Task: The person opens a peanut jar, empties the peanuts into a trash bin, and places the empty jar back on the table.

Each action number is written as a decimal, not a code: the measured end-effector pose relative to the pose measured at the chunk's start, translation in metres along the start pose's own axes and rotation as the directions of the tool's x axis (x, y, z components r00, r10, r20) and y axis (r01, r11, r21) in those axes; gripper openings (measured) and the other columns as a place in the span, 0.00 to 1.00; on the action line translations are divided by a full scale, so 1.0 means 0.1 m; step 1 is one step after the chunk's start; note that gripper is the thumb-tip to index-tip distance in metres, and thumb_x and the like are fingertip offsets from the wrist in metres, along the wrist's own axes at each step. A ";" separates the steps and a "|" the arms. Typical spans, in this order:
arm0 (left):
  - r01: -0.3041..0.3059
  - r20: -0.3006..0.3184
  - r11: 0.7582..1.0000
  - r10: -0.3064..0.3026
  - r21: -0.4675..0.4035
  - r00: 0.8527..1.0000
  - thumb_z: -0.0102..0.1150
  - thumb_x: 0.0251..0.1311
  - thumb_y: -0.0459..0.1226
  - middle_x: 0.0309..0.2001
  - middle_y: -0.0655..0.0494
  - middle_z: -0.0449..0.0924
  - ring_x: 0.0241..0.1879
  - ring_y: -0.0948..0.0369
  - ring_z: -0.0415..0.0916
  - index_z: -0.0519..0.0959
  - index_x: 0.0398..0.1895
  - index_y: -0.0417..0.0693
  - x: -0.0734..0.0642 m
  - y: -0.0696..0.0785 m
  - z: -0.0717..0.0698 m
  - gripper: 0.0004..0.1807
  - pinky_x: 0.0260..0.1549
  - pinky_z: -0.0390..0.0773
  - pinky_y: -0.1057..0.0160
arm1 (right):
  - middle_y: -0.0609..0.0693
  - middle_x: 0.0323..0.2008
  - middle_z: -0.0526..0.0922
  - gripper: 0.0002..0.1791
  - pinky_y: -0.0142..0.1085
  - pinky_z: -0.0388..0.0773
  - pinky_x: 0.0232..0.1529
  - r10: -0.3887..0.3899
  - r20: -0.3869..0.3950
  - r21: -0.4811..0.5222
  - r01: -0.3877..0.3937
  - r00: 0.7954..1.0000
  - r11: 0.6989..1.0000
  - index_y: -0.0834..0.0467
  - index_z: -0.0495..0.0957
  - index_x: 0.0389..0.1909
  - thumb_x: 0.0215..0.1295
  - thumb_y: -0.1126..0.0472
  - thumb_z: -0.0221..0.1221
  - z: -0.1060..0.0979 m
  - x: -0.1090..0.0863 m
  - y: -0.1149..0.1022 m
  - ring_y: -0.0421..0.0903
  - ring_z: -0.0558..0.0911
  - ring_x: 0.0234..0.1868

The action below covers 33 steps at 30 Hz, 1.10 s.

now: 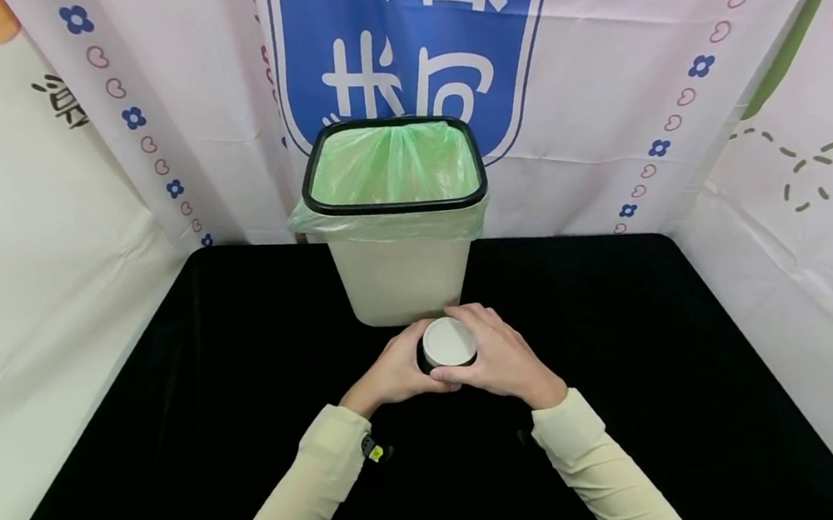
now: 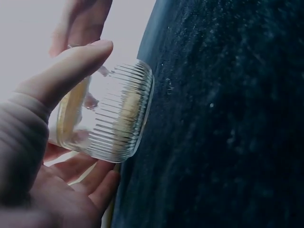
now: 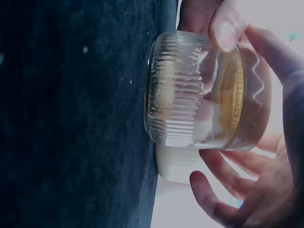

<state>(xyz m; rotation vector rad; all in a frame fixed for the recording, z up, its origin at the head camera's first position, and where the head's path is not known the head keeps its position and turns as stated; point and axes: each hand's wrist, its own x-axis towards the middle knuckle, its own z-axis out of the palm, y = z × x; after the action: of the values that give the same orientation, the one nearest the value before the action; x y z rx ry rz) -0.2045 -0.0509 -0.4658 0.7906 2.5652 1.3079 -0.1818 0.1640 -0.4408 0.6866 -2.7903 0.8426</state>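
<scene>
Between both hands stands a clear ribbed glass jar (image 3: 178,90) with a pale round lid (image 1: 449,340) and something pale inside. My left hand (image 1: 397,368) curves round its left side, thumb along the near side. Opposite, my right hand (image 1: 504,356) holds the jar's right side up by the lid, its thumb meeting the left thumb in front. In the left wrist view, the jar (image 2: 114,118) has its base right at the black cloth, and the lid is largely hidden behind the left thumb.
A cream waste bin (image 1: 403,274) with a black rim (image 1: 396,207) and a green plastic liner (image 1: 451,223) stands just beyond the hands. Black cloth (image 1: 247,377) covers the table. Printed white curtains (image 1: 572,77) enclose the back and sides.
</scene>
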 end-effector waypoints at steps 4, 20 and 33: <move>0.011 -0.010 1.000 -0.011 -0.026 1.000 0.87 0.45 0.48 0.66 0.50 0.79 0.63 0.50 0.79 0.70 0.74 0.49 0.02 -0.04 0.04 0.52 0.64 0.78 0.45 | 0.51 0.66 0.78 0.52 0.52 0.84 0.54 0.007 0.013 0.001 -0.007 1.000 1.000 0.52 0.70 0.75 0.54 0.32 0.75 0.02 0.01 -0.02 0.53 0.79 0.61; 0.017 -0.021 0.998 -0.019 -0.068 1.000 0.88 0.43 0.47 0.64 0.53 0.82 0.59 0.53 0.82 0.73 0.72 0.54 0.02 -0.05 0.04 0.50 0.60 0.81 0.47 | 0.51 0.57 0.81 0.47 0.45 0.84 0.49 -0.029 -0.072 0.029 0.031 0.997 0.999 0.55 0.77 0.70 0.53 0.35 0.77 0.06 0.00 -0.09 0.49 0.80 0.53; -0.056 -0.018 0.956 0.053 -0.288 0.998 0.87 0.43 0.36 0.65 0.50 0.80 0.61 0.52 0.80 0.71 0.74 0.50 -0.06 0.08 -0.03 0.50 0.63 0.79 0.48 | 0.49 0.57 0.83 0.46 0.46 0.82 0.51 -0.104 -0.156 0.133 0.126 0.982 0.983 0.58 0.79 0.68 0.51 0.39 0.79 -0.10 -0.01 -0.30 0.47 0.79 0.54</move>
<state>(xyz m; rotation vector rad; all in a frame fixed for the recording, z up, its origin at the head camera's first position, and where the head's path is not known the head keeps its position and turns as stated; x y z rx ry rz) -0.1972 -0.0518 -0.4583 0.8013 2.2972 1.6569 -0.1666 0.1480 -0.4182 0.7655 -2.5513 1.0321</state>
